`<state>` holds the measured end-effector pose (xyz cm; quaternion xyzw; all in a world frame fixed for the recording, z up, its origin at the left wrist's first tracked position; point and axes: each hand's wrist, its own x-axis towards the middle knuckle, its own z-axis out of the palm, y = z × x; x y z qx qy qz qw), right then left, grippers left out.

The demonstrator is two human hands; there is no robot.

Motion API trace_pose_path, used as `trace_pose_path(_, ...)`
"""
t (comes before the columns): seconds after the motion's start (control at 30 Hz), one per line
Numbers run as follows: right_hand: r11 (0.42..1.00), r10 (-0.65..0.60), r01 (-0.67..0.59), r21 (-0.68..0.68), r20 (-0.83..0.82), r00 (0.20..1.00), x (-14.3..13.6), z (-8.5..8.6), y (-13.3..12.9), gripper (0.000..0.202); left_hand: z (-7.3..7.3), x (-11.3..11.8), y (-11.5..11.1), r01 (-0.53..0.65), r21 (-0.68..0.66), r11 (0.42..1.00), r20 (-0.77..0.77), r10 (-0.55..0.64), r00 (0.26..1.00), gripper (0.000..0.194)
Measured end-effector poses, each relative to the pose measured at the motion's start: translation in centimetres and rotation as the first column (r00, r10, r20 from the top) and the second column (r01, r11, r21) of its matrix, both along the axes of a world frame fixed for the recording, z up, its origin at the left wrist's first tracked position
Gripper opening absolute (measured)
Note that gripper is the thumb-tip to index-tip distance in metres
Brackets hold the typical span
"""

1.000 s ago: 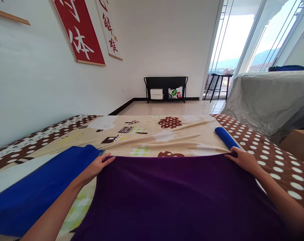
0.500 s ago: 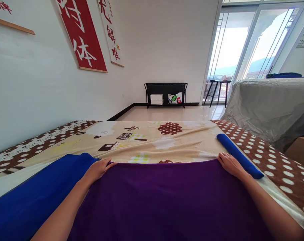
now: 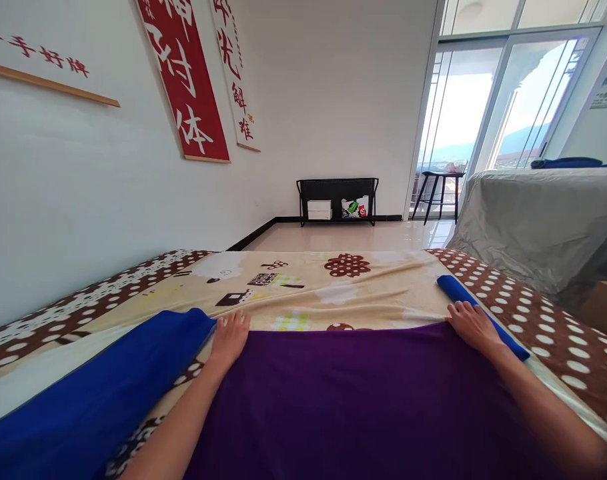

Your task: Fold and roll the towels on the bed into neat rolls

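A dark purple cloth (image 3: 333,400) lies spread in front of me, its far edge running almost straight between my hands. At its far left corner is my left hand (image 3: 229,340), fingers closed on the fabric and pointing away from me. My right hand (image 3: 472,327) grips the far right corner with curled fingers; the fingertips are partly hidden. Just left of my left hand lies a blue cloth (image 3: 108,373), loosely laid out at a slant. A narrow blue rolled or folded cloth (image 3: 508,340) rests beside and beyond my right hand.
Everything lies on a beige patterned blanket (image 3: 383,287) with brown polka-dot borders (image 3: 548,320). A wall with hanging scrolls (image 3: 198,100) stands left. Further off are a black rack (image 3: 333,193), a stool (image 3: 441,183) and a grey-covered piece of furniture (image 3: 543,220).
My left hand has shifted right with the purple cloth's left corner, baring dotted blanket beside the blue cloth. My right hand keeps its corner. The view has tilted up slightly.
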<state>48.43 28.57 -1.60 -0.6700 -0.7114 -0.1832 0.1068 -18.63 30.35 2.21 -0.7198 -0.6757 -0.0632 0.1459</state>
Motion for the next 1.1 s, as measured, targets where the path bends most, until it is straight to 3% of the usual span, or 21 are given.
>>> trace_pose_path(0.1,0.999,0.028,-0.025,0.046,-0.060,0.998,-4.6,1.0,-1.4,0.034,-0.7,6.3,-2.2,0.126,-0.007,0.992,0.045,-0.125,0.991,0.043)
trace_pose_path(0.17,0.995,0.100,-0.097,0.039,-0.106,0.989,-10.8,0.4,-1.8,0.037,-1.8,12.2,-3.5,0.268,-0.054,0.962,0.088,-0.262,0.961,0.045)
trace_pose_path(0.27,0.954,0.290,-0.299,-0.020,-0.181,0.940,-21.2,-1.6,-1.9,0.041,-3.5,20.6,-4.7,0.441,-0.127,0.889,0.158,-0.420,0.894,0.053)
trace_pose_path(0.33,0.910,0.383,-0.408,-0.067,-0.235,0.893,-25.6,-2.7,-2.1,0.045,-4.3,23.4,-4.9,0.482,-0.173,0.859,0.196,-0.450,0.871,0.056)
trace_pose_path(0.37,0.892,0.409,-0.443,-0.089,-0.259,0.875,-26.2,-3.1,-2.2,0.048,-4.5,23.4,-4.8,0.485,-0.191,0.853,0.211,-0.447,0.869,0.057)
trace_pose_path(0.43,0.880,0.405,-0.457,-0.130,-0.297,0.865,-24.0,-3.4,-2.6,0.055,-4.6,20.7,-4.7,0.454,-0.211,0.866,0.231,-0.407,0.884,0.057)
trace_pose_path(0.5,0.903,0.333,-0.397,-0.162,-0.318,0.888,-18.4,-3.5,-3.1,0.058,-4.4,15.1,-4.5,0.363,-0.217,0.906,0.234,-0.313,0.920,0.058)
trace_pose_path(0.6,0.957,0.157,-0.223,-0.183,-0.319,0.935,-8.2,-3.8,-4.0,0.063,-4.0,5.7,-4.5,0.139,-0.204,0.969,0.213,-0.094,0.972,0.061)
trace_pose_path(0.7,0.978,0.031,-0.092,-0.185,-0.307,0.951,-2.0,-4.5,-4.3,0.067,-3.9,0.1,-4.5,-0.043,-0.166,0.985,0.189,0.075,0.979,0.064)
trace_pose_path(0.77,0.984,-0.014,-0.040,-0.173,-0.298,0.954,-1.1,-5.0,-4.1,0.068,-3.8,-0.7,-4.4,-0.095,-0.133,0.987,0.172,0.118,0.978,0.064)
trace_pose_path(0.83,0.989,-0.050,0.008,-0.147,-0.291,0.955,-1.7,-5.3,-4.1,0.068,-3.5,0.1,-4.6,-0.108,-0.096,0.990,0.151,0.121,0.981,0.063)
trace_pose_path(0.93,0.993,-0.074,0.045,-0.110,-0.282,0.956,-2.7,-5.6,-6.4,0.066,-3.4,1.2,-7.0,-0.074,-0.059,0.995,0.118,0.081,0.990,0.062)
trace_pose_path(1.0,0.993,-0.045,0.014,-0.116,-0.277,0.960,-2.6,-6.0,-10.5,0.064,-4.0,0.6,-10.6,-0.016,-0.079,0.997,0.111,0.025,0.994,0.060)
trace_pose_path(1.1,0.989,0.015,-0.056,-0.137,-0.287,0.958,-0.7,-7.8,-19.7,0.062,-6.0,-2.9,-18.5,0.050,-0.072,0.996,0.159,-0.038,0.987,0.061)
